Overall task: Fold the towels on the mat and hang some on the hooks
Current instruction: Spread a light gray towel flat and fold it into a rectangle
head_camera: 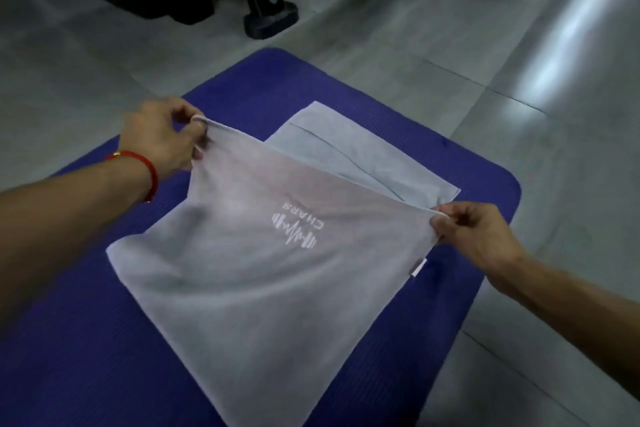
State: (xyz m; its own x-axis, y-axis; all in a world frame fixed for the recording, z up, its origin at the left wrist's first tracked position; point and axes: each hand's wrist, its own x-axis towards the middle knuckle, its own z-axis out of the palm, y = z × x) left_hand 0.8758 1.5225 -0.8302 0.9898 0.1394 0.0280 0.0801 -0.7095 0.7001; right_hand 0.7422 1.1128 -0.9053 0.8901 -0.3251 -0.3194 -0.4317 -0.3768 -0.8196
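Left hand (162,135), red cord bracelet (147,166) at the wrist, pinches one raised corner of the pale grey, thin cloth towel with a white barbell logo (242,281). Right hand (474,236) pinches the opposite raised corner. Edge between them drawn taut and lifted off the blue ribbed foam mat (86,340); near end of the towel lies on the mat. Likely reason for the two-corner hold: keeps the edge straight so it can be carried over for an even fold.

Beyond the lifted edge, a second pale grey folded towel (363,156) lies flat on the mat, partly covered by the held one. It sits close enough to get dragged.

Grey tiled floor (415,45) around the mat. Black metal equipment base (270,17) stands well apart at the far side. No hooks in view.
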